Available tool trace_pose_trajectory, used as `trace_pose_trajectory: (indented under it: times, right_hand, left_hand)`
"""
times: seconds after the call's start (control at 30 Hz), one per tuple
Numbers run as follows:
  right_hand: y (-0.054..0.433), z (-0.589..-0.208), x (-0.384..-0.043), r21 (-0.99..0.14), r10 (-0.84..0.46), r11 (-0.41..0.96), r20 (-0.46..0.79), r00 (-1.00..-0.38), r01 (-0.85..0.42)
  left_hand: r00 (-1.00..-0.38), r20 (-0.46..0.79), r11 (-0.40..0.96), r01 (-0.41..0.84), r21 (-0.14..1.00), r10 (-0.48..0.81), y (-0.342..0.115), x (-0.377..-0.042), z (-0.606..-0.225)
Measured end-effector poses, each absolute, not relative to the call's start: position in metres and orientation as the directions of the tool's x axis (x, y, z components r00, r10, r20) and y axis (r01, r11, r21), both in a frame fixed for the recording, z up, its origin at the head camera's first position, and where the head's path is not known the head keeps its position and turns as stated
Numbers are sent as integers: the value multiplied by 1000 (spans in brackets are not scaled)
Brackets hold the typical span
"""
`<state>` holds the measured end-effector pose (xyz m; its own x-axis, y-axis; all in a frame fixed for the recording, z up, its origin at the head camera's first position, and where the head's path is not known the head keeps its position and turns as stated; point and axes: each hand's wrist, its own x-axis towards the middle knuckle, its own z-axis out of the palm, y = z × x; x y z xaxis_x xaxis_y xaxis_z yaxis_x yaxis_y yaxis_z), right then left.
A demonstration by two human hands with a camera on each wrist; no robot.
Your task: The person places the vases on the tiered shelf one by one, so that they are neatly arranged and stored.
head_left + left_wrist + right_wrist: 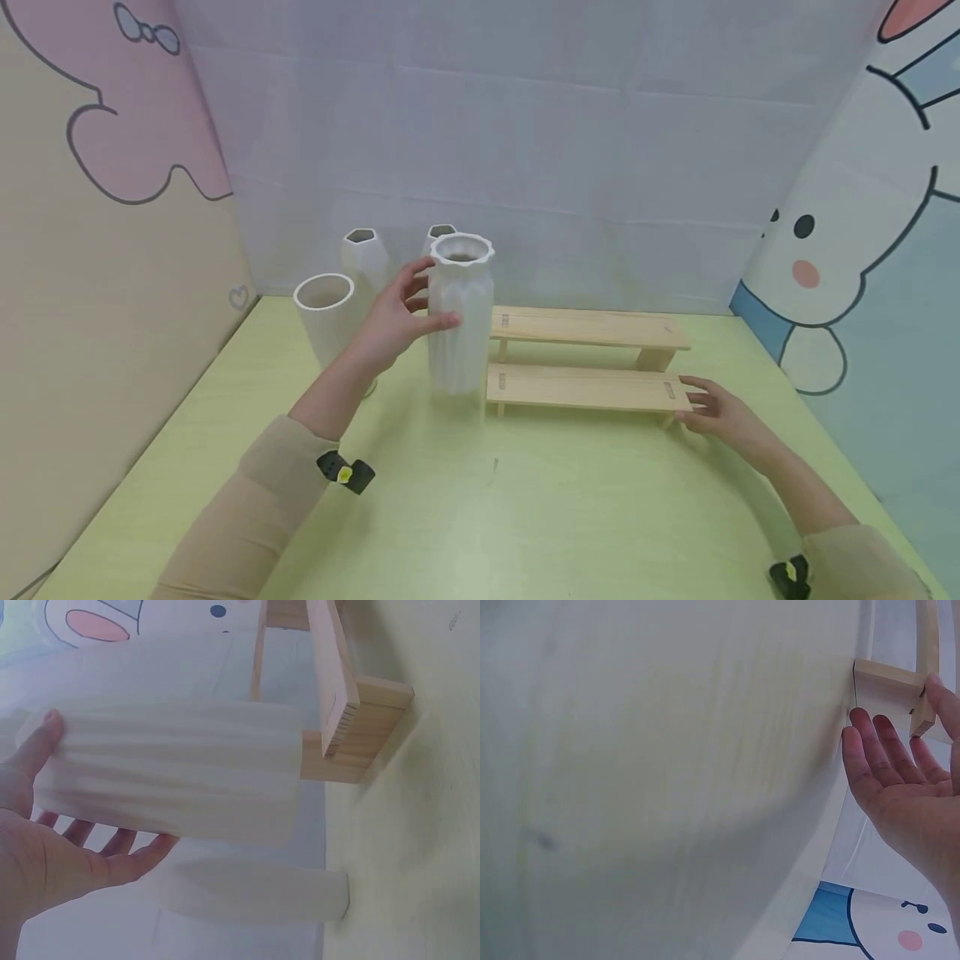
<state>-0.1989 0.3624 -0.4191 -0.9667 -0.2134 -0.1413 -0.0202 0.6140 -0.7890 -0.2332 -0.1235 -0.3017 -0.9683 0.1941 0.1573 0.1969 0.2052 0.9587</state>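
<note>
My left hand [397, 312] grips a white ribbed vase [462, 333] with a scalloped rim, thumb on its near side and fingers round the far side. The vase is upright, its base held a little above the table in the left wrist view. At the right end of a two-step wooden shelf [581, 389] is my right hand [723, 421]. Its thumb and index finger lie on either side of the lower board's end [924, 724], while the other fingers spread below, fairly straight.
A plain white cylindrical vase [324, 312] stands left of my left forearm. Behind it is a white faceted vase [365, 258]; another faceted vase [441, 230] is mostly hidden by the held one. The pale green table [525, 517] meets a white sheet [525, 167] at the back.
</note>
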Motion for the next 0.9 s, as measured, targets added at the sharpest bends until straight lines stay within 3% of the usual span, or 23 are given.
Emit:
trace_pose_trajectory:
  times: [0.9]
  right_hand:
    - [360, -414, -196, -805, -241, 592, -135, -961, -36]
  left_hand:
    - [-950, 241, 67, 259, 964, 200, -59, -231, -274]
